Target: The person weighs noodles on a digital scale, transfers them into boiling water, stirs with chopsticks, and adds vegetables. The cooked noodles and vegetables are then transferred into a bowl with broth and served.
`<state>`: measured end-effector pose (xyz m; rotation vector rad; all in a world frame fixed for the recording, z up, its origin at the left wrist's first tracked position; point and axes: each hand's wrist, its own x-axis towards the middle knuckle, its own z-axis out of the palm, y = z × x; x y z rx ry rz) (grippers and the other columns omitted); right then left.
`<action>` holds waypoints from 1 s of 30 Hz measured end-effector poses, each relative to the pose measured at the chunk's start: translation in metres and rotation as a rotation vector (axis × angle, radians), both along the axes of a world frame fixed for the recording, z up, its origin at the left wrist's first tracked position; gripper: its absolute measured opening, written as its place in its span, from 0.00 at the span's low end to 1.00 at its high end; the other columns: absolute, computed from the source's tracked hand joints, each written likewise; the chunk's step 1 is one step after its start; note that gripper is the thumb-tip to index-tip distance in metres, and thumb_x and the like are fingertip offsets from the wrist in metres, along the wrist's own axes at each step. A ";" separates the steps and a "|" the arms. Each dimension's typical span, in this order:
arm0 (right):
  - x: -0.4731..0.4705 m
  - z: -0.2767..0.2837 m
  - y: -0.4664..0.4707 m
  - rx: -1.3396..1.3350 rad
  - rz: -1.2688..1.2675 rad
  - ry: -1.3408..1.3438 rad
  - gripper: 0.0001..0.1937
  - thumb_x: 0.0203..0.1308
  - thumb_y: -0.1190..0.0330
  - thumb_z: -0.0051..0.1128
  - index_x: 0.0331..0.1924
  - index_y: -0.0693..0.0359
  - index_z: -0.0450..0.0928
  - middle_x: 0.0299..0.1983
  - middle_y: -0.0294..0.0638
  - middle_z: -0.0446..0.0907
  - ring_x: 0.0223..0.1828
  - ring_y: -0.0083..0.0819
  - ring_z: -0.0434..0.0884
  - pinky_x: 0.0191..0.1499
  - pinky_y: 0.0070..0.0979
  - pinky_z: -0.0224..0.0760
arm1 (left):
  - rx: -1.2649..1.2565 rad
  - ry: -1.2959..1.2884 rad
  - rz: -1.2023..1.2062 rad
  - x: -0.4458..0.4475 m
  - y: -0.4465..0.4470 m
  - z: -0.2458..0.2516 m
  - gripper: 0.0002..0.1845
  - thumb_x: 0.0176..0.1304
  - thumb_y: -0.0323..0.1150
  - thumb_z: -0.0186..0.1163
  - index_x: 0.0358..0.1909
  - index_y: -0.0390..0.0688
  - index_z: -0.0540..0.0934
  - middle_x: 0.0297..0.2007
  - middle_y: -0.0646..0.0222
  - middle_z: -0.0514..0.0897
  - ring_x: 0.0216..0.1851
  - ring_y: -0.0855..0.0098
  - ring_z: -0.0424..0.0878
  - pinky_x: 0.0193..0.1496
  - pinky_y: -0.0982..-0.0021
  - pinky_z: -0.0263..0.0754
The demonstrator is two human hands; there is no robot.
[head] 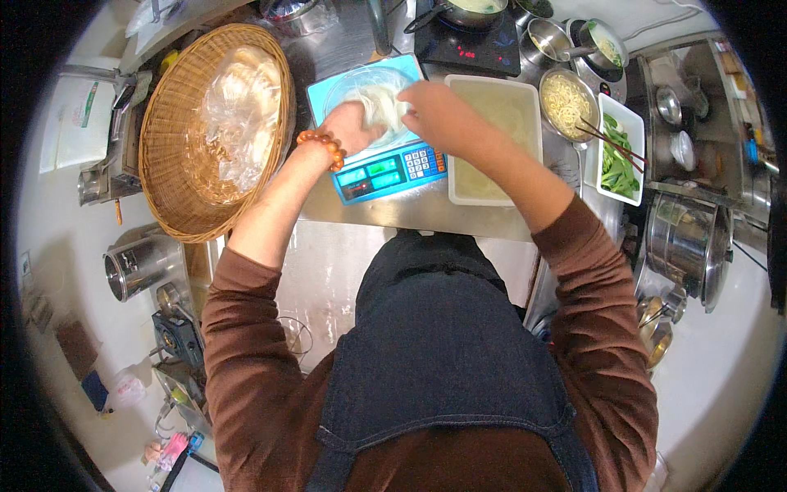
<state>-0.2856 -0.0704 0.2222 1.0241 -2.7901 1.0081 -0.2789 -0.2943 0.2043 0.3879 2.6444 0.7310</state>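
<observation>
A clear round bowl (344, 83) stands on a blue digital kitchen scale (393, 190) and holds pale white noodle-like strands (384, 101). My left hand (351, 126), with a bead bracelet at the wrist, reaches into the bowl from the left and touches the strands; its fingers are blurred. My right hand (433, 117) is at the bowl's right side, its fingers bent in against the strands. Whether either hand grips them is unclear. Right of the scale is a white rectangular tub (495, 141) of cloudy liquid.
A wicker basket (166, 154) with plastic-bagged food (243, 98) stands left. At right are a metal bowl of yellow noodles (567, 101) with chopsticks (609, 141) and a white tray of leafy greens (618, 160). A pan (473, 15) sits on an induction cooker (467, 52) behind.
</observation>
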 end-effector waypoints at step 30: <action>0.071 -0.158 0.174 0.563 -0.548 -0.350 0.18 0.62 0.69 0.69 0.56 0.63 0.83 0.36 0.55 0.88 0.42 0.45 0.90 0.46 0.41 0.83 | 0.321 0.164 1.008 0.201 -0.221 0.031 0.20 0.75 0.37 0.66 0.60 0.32 0.84 0.48 0.60 0.91 0.50 0.72 0.86 0.56 0.70 0.79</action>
